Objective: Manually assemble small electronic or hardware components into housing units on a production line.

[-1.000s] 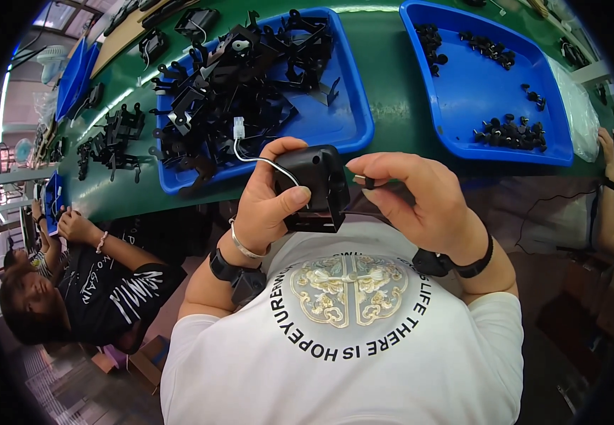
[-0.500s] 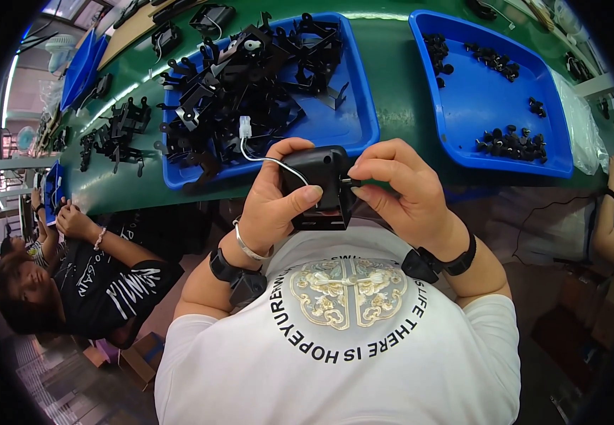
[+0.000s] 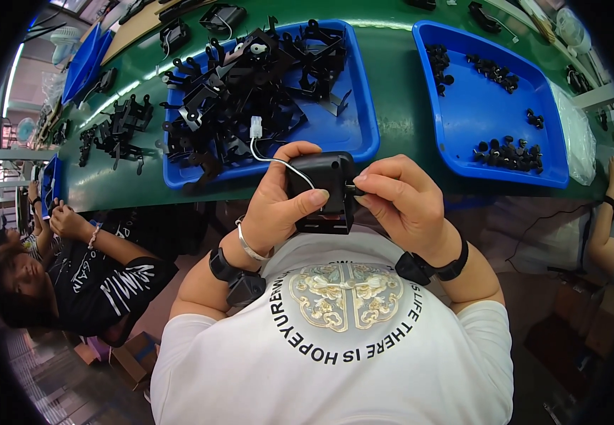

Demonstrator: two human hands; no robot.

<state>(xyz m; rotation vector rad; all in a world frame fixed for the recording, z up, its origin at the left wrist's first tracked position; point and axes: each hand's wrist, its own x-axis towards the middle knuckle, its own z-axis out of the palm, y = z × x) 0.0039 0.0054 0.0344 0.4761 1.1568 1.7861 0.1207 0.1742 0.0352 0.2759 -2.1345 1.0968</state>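
My left hand (image 3: 282, 200) grips a black plastic housing (image 3: 334, 170) from its left side, thumb across the face. A grey-white cable (image 3: 289, 164) runs from the housing to a white plug (image 3: 256, 128) hanging over the tray of brackets. A slotted black metal bracket (image 3: 326, 225) sits at the lower end of the housing. My right hand (image 3: 407, 202) pinches a small knob screw (image 3: 351, 188) at the housing's right side. A bit of its shiny shank shows; most of its head is hidden by the fingers.
A blue tray (image 3: 365, 120) heaped with black metal brackets (image 3: 250, 85) stands ahead. To its right, another blue tray (image 3: 491, 117) holds loose black knob screws (image 3: 511, 154). More brackets (image 3: 119, 131) lie at left on the green table (image 3: 395, 71). A co-worker (image 3: 101, 283) sits at left.
The housing has shifted slightly down and right in the picture, with both hands still on it. My right fingers have turned a little around the knob screw.
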